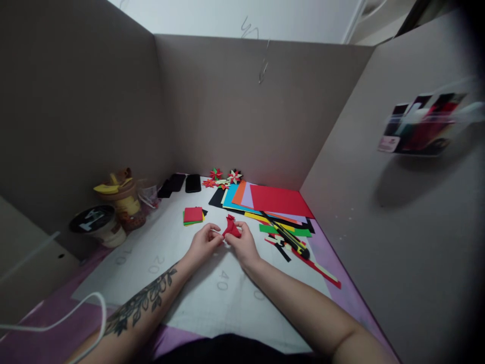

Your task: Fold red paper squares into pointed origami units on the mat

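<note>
Between my two hands, above the white sheet, is a piece of folded red paper with a small point sticking up. My right hand is closed on its right side, thumb in front and fingers behind. My left hand is curled at the paper's lower left, its thumb and fingertips close together at the edge. Part of the fold is hidden by the fingers. Left of and beyond the hands lies a small stack of square papers, red on top with green and yellow edges below.
Coloured paper sheets lie at the back right, with a yellow-black utility knife and paper scraps nearby. Folded paper stars and dark phone-like objects sit at the back. Tubs stand left. Grey partitions surround the table.
</note>
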`<action>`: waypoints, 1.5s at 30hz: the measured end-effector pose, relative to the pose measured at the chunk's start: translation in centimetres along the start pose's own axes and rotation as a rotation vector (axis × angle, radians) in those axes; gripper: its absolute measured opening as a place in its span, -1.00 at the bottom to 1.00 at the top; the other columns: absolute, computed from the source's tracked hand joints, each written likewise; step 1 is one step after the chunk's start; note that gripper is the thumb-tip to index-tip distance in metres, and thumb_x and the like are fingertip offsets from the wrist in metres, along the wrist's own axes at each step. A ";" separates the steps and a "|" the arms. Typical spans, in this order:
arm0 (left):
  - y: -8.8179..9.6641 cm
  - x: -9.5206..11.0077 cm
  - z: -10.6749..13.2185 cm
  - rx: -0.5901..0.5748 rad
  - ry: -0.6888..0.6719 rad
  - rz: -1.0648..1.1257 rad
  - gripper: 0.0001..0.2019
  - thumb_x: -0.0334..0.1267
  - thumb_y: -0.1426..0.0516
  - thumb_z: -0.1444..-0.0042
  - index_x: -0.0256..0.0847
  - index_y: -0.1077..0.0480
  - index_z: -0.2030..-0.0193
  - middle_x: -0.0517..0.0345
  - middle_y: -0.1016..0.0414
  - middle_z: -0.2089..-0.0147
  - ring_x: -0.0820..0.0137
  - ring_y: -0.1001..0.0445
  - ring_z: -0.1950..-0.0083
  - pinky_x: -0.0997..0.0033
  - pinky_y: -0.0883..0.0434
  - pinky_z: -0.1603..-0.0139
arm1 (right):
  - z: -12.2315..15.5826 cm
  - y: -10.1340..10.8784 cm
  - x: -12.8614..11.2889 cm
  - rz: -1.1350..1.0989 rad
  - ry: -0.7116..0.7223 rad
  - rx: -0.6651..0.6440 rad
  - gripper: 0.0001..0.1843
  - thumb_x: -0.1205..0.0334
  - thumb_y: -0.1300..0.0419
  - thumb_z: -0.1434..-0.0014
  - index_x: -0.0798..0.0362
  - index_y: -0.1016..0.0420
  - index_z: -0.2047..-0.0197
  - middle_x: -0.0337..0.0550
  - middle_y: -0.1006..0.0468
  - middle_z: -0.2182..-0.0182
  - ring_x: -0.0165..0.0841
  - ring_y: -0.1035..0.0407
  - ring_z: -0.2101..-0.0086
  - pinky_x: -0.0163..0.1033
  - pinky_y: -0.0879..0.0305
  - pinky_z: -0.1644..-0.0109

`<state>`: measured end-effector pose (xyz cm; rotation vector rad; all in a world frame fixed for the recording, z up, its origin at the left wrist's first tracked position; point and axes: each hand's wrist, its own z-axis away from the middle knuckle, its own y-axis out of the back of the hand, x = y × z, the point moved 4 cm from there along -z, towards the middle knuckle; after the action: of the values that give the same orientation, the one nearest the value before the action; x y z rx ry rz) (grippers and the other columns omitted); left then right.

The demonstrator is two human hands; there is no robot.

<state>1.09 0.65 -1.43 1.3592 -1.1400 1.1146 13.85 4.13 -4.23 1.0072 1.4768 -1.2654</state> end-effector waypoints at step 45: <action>0.7 -0.3 -0.1 0.095 0.073 0.099 -0.77 -0.25 -0.23 0.19 -0.24 -0.27 0.40 0.27 -0.42 0.55 0.51 -0.35 0.56 0.58 -0.20 0.55 | 0.6 -0.2 -0.4 -0.030 -0.008 -0.024 -0.64 0.27 -0.24 0.13 -0.02 -0.22 0.23 -0.37 -0.43 0.52 -0.45 -0.32 0.53 -0.36 -0.24 0.44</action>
<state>0.32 0.71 -1.65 1.3351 -1.1232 1.2935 13.84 3.46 -3.79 0.9665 1.5025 -1.2687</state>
